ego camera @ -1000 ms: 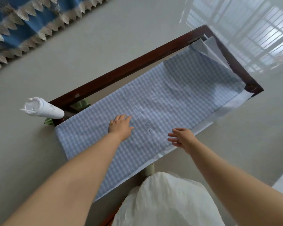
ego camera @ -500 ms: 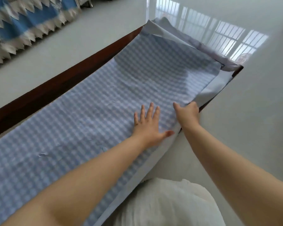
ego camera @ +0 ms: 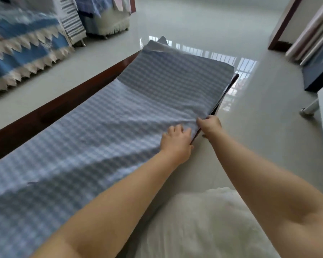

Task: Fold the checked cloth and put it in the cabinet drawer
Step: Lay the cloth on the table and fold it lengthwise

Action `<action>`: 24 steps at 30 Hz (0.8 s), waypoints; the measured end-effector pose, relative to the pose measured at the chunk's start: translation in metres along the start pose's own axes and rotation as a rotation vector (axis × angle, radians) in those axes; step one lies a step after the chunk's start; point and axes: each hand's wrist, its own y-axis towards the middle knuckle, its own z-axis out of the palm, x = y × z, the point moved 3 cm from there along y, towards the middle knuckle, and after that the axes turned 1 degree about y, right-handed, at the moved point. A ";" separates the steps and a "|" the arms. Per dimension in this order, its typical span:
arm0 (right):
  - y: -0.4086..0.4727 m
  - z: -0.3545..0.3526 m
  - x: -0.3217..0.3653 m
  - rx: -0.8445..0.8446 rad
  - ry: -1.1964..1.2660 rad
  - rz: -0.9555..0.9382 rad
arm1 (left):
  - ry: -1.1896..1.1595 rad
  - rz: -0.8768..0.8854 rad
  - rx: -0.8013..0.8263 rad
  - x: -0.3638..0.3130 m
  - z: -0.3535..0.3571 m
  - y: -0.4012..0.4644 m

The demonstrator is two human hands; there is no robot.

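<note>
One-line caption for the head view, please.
Both hands, left hand and right hand, grip the near edge of the checked cloth spread over a dark wooden table.

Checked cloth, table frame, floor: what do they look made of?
Checked cloth: thin woven fabric, matte; it wrinkles where both hands, left and right, gather its edge.
Table frame: dark red-brown wood by the look, lightly glossy; could be veneer.
Floor: polished tile or stone, probably; it mirrors the window grille.
</note>
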 end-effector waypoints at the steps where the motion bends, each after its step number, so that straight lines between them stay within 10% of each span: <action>1: -0.004 0.004 -0.010 0.030 0.106 0.099 | 0.033 -0.021 0.076 0.003 0.014 -0.007; 5: -0.021 0.020 -0.002 -0.006 0.427 0.196 | -0.012 -0.073 0.072 0.017 0.037 -0.035; 15: -0.016 0.029 0.062 0.073 0.091 -0.080 | -0.817 -0.224 -0.070 0.048 0.014 -0.041; 24: -0.017 0.033 0.084 0.231 -0.136 -0.452 | -0.623 -0.122 -0.085 0.051 0.022 -0.024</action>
